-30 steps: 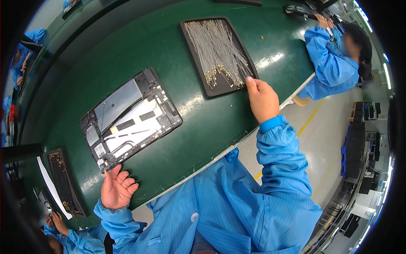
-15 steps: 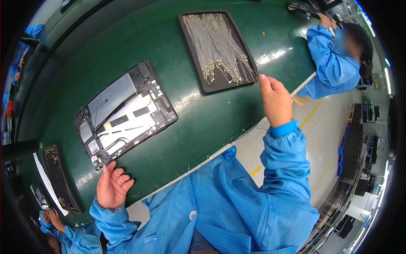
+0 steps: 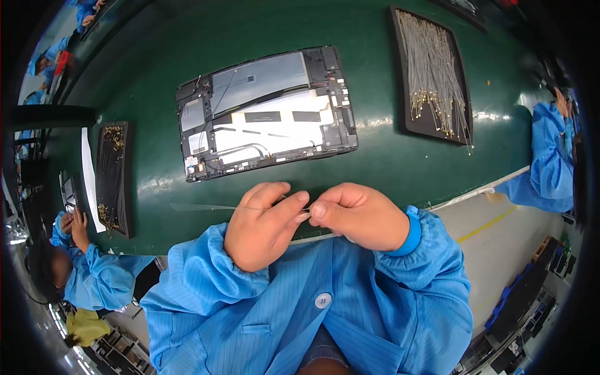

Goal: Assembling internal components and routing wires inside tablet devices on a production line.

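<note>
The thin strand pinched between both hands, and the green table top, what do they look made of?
The thin strand looks like fine pale wire or cable, stiff enough to stretch straight out from the left hand and the right hand. The green table top looks like smooth rubbery matting, with soft glare streaks.

Both my hands meet right over the table edge: left hand and right hand pinch a thin wire between the fingertips, its long end sticking out to my left. The opened tablet lies just past them on the green table, the tray of wires off right.
</note>
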`<action>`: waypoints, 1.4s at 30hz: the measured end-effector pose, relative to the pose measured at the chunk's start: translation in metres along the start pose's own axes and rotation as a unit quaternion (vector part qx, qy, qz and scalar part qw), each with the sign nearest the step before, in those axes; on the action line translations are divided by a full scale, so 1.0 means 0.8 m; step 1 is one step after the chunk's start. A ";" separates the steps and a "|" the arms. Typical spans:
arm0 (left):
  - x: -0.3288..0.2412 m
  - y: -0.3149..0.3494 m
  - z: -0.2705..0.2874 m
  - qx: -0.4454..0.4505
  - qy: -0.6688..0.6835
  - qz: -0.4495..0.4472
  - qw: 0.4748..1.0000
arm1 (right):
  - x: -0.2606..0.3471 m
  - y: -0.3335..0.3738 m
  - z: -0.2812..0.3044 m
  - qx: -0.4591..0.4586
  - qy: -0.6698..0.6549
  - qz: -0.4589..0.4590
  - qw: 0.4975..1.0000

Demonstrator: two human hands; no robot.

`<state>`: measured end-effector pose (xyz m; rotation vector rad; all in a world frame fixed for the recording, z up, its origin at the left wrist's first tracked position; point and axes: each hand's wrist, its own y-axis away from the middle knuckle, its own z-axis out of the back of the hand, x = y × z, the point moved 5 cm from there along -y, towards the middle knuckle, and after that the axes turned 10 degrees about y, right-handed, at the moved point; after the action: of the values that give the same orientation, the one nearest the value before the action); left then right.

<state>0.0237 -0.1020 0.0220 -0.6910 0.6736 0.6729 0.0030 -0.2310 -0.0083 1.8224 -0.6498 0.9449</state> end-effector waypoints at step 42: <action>0.042 -0.034 -0.009 -0.027 -0.207 0.072 0.975 | 0.028 -0.043 0.039 -0.374 0.021 0.339 0.863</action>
<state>0.0615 -0.1122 0.0026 -0.5319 0.3227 0.9401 0.0521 -0.2460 -0.0147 0.8638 -1.4517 0.9670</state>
